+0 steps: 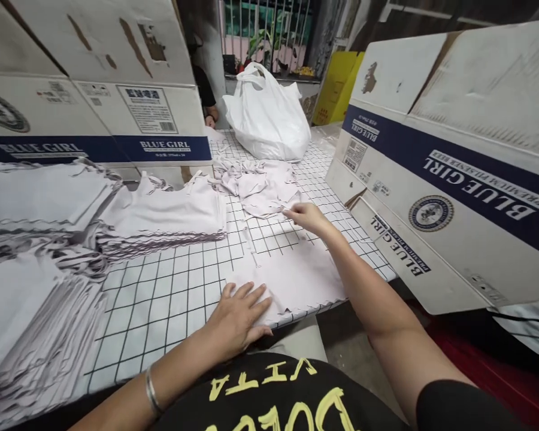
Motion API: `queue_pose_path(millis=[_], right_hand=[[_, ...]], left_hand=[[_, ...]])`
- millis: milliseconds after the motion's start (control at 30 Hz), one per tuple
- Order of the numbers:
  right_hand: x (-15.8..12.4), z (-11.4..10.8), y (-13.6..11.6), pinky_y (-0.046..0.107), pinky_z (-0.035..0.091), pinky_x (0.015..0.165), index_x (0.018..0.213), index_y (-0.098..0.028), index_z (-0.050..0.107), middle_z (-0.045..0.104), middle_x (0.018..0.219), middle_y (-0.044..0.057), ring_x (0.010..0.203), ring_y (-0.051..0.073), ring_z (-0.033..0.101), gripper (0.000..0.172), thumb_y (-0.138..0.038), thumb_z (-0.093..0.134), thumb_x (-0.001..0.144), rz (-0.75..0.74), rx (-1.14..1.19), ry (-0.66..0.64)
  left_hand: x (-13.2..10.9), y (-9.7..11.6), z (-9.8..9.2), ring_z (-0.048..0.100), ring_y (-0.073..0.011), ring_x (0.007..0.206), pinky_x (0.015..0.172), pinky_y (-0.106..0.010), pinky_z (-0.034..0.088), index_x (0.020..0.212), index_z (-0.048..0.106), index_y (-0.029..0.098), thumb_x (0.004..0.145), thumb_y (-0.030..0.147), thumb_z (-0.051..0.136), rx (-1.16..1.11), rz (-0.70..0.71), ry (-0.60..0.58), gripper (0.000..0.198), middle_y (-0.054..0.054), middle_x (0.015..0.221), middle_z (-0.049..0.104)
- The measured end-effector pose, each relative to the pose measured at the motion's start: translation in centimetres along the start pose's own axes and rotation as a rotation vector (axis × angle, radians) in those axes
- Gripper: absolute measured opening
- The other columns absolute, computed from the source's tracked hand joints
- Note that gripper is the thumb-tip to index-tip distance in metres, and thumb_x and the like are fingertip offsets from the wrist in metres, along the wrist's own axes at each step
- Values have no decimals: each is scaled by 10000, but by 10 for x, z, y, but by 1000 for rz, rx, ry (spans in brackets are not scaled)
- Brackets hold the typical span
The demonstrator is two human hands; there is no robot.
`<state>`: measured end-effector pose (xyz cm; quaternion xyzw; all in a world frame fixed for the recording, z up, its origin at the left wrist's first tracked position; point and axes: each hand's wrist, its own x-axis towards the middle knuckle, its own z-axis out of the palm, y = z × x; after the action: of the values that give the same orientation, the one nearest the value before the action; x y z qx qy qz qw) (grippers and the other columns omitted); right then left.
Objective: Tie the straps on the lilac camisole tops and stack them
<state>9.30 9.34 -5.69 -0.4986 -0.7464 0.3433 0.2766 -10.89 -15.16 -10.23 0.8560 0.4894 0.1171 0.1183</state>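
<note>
My left hand (242, 314) lies flat with its fingers spread, on the left end of a pale pink strappy top (303, 272) near the table's front edge. Farther back, my right hand (308, 216) is closed, thumb and fingers pinching the near edge of a crumpled heap of pale pink tops (269, 185). How much cloth sits inside that pinch is hidden. To the left are a stack of folded strappy tops (161, 209) and a taller stack of the same pale tops (15, 311), their straps bunched together.
A checked cloth (161, 293) covers the table. White cartons stand at the back left (161, 114) and on the right (458, 179). A white plastic bag (269, 117) sits at the far end. Behind the left carton, a person's arm (209, 111) shows.
</note>
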Motion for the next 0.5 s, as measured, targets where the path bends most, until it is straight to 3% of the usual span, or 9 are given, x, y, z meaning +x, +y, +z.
queue_pose_path(millis=[67,100,133,233,300,367,433,500], right_hand=[[-47,-20,25,292,344,585,629,-202,574,555,588,6,596,162,486,351,-505,640,792,-37,-46,49],[-71,-22,37,297,360,600,659,-203,585,569,621,12,617,170,496,326,-491,632,803,-47,-85,11],[-94,-21,47,308,382,639,697,-205,602,597,697,27,676,184,517,278,-458,639,806,-93,-148,-34],[-141,-3,64,375,401,803,854,-216,619,612,889,72,871,234,520,155,-371,612,846,-195,-358,47],[-153,7,66,401,399,835,898,-227,604,601,922,81,908,249,509,130,-352,581,872,-189,-421,103],[-154,8,65,409,412,824,896,-244,588,596,914,75,901,255,514,114,-356,574,877,-171,-418,110],[-153,5,63,416,427,815,897,-265,575,598,912,67,896,258,526,90,-352,571,875,-170,-385,106],[-154,1,65,423,442,795,894,-286,565,606,913,64,886,262,542,60,-342,564,872,-176,-349,108]], left_hand=[[25,-5,-17,524,-276,1153,969,-471,353,1231,591,251,951,430,433,-96,-31,69,368,-100,1266,609],[45,-8,-23,556,-248,1071,924,-425,382,1140,627,225,951,371,438,-148,-55,107,304,-96,1159,652],[70,-10,-27,572,-227,997,878,-386,400,1042,647,206,945,333,442,-192,-88,145,260,-88,1056,672],[157,-11,-22,572,-240,937,857,-391,394,821,630,185,926,373,449,-228,-258,222,281,-89,932,661],[208,-4,-8,548,-305,1025,930,-478,339,751,600,176,867,450,529,-245,-365,159,305,-119,969,653],[241,5,8,488,-359,1145,997,-537,262,701,556,174,786,417,635,-394,-457,76,269,-141,1028,642],[257,12,18,455,-363,1200,1021,-530,252,666,505,179,747,321,671,-569,-520,40,233,-143,1047,636],[262,15,21,514,-328,1139,973,-477,345,662,471,189,744,257,664,-684,-560,45,220,-124,993,646]])
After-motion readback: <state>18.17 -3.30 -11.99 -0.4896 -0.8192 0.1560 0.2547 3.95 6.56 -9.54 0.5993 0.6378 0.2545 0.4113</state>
